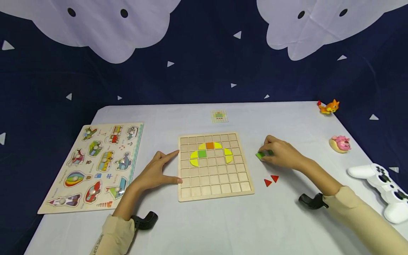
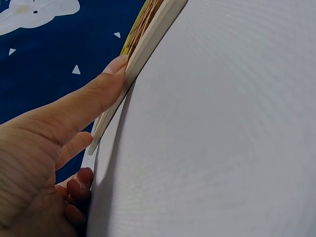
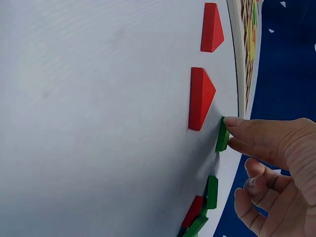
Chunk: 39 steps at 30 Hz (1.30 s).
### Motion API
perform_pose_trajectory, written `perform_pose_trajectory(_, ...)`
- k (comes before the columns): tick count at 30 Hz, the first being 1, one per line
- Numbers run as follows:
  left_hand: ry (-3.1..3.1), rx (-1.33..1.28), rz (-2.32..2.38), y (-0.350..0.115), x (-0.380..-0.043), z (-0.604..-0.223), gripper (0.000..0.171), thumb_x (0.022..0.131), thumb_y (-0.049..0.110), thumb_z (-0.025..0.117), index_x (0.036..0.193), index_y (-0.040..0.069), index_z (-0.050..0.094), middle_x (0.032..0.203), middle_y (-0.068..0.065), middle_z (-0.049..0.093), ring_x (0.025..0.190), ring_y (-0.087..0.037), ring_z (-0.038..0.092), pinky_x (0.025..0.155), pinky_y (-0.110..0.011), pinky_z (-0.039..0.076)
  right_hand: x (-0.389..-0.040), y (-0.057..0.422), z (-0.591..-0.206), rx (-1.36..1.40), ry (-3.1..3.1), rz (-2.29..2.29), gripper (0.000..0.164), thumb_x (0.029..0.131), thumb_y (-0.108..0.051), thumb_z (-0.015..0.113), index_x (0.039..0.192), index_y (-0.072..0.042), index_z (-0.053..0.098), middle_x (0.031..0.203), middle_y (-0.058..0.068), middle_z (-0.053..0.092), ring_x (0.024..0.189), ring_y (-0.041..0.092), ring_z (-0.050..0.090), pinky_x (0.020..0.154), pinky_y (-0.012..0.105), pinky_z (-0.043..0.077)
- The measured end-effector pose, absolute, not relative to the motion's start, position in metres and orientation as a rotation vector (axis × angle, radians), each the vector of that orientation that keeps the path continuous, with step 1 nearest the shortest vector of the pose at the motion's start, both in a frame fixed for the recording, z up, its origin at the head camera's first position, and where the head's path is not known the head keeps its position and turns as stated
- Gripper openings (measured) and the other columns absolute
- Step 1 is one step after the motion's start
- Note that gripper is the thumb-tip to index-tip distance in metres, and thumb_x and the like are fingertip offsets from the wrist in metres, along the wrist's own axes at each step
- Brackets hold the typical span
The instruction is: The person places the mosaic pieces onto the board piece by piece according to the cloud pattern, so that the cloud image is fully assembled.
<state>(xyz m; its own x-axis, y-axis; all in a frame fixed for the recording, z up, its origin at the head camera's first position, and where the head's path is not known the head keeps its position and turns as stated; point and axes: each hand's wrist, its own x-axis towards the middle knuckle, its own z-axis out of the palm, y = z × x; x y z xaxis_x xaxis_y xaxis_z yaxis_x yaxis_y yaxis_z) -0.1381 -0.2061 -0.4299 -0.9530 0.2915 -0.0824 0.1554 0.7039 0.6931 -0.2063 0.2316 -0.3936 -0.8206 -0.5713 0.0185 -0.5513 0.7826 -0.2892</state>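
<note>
My left hand point(image 1: 154, 173) lies at the left side of the wooden grid board point(image 1: 213, 182), thumb and forefinger spread with their tips against its edge. Yellow quarter-circle pieces point(image 1: 194, 162), an orange square point(image 1: 209, 145) and a green square point(image 1: 202, 153) sit in the board's cells. Right of the board, my right hand point(image 1: 280, 154) pinches a green block point(image 3: 223, 136) between thumb and forefinger, low over the tabletop. More green blocks point(image 3: 212, 192) and a red piece point(image 3: 192, 211) lie beside that hand in the right wrist view. Two red triangles point(image 1: 267, 182) rest nearer me.
A peg puzzle board with vehicles point(image 1: 86, 166) lies on the left. Behind the grid board is a small pattern card point(image 1: 219, 115). Along the right stand an orange toy figure point(image 1: 329, 107), a pink toy point(image 1: 341, 144) and a white game controller point(image 1: 382, 189).
</note>
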Motion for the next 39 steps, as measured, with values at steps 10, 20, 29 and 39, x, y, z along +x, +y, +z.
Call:
perform_pose_trajectory(10,2.724,0.359,1.078,-0.206,-0.139,-0.43,0.103,0.067,0.045,0.09,0.153,0.019,0.04,0.101,-0.008,0.039,0.088,-0.021,0.042,0.08,-0.037,0.037,-0.205,0.243,-0.397,-0.966,2.959,-0.381,0.019,0.08,-0.015,0.083,0.095,-0.005,0.077,0.091,0.002,0.055,0.077,0.015,0.053,0.068,0.035,0.047)
perform_pose_trajectory(20,2.728,0.348,1.066,-0.208,-0.138,-0.43,0.104,0.067,0.046,0.09,0.153,0.02,0.04,0.1,-0.008,0.039,0.088,-0.021,0.042,0.08,-0.037,0.037,-0.21,0.245,-0.403,-1.063,2.959,-0.425,0.015,0.078,-0.018,0.084,0.088,-0.01,0.077,0.089,-0.002,0.052,0.075,0.011,0.049,0.064,0.028,0.043)
perform_pose_trajectory(29,2.724,0.354,1.085,-0.208,-0.138,-0.431,0.104,0.067,0.046,0.09,0.153,0.019,0.04,0.103,-0.009,0.041,0.09,-0.021,0.043,0.084,-0.038,0.038,-0.218,0.224,-0.406,-1.097,2.962,-0.558,0.017,0.074,-0.021,0.085,0.085,-0.011,0.076,0.089,-0.003,0.053,0.075,0.012,0.051,0.064,0.028,0.044)
perform_pose_trajectory(39,2.721,0.345,1.078,-0.206,-0.14,-0.431,0.105,0.066,0.047,0.09,0.154,0.02,0.039,0.102,-0.008,0.041,0.089,-0.021,0.043,0.082,-0.037,0.038,-0.224,0.176,-0.396,-1.136,2.867,-0.667,0.017,0.077,-0.021,0.084,0.088,-0.01,0.076,0.092,0.002,0.055,0.076,0.016,0.05,0.066,0.028,0.042)
